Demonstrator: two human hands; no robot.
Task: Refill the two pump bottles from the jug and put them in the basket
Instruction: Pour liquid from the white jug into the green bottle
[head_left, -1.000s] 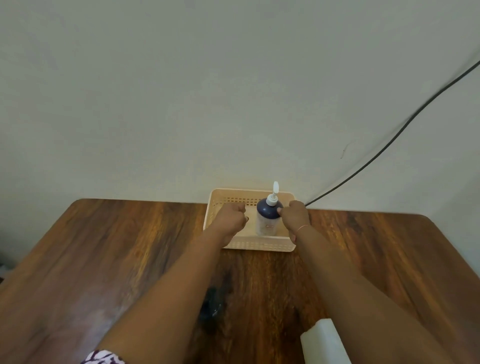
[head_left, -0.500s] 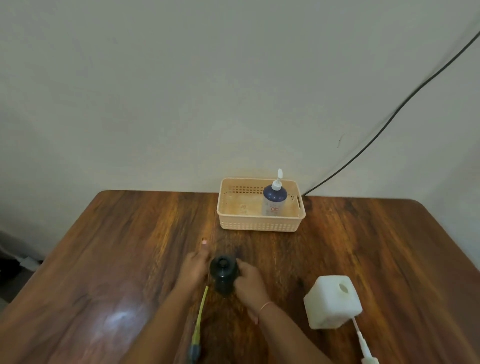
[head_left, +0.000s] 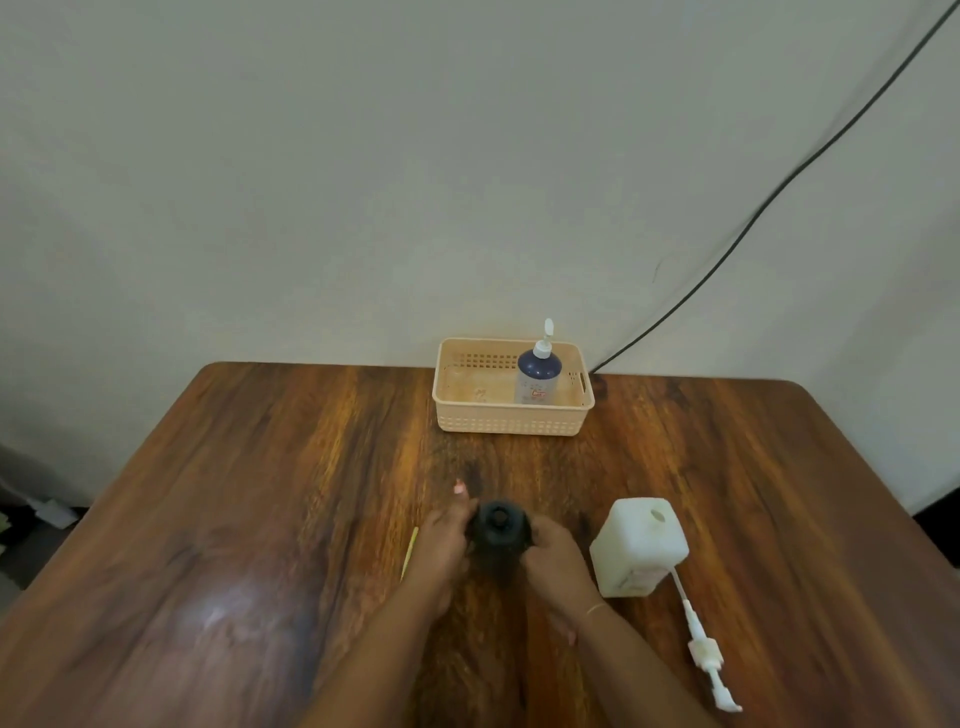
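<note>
A dark pump bottle (head_left: 538, 375) with its white pump fitted stands upright in the right half of the beige basket (head_left: 478, 418) at the table's far edge. A second dark bottle (head_left: 500, 527), open at the neck, stands near the table's middle. My left hand (head_left: 441, 540) and my right hand (head_left: 558, 558) hold this open bottle from either side. The white jug (head_left: 638, 545), uncapped, stands just to the right of my right hand. A loose white pump head (head_left: 702, 644) with its tube lies on the table in front of the jug.
A thin yellow-green stick (head_left: 409, 552) lies on the wooden table (head_left: 260, 493) beside my left hand. A black cable (head_left: 779, 187) runs down the wall to the table's back edge by the basket.
Both hands left the bottle in the basket and drew back to the open bottle near the middle. The view tilted down, bringing the jug and loose pump head into sight.
</note>
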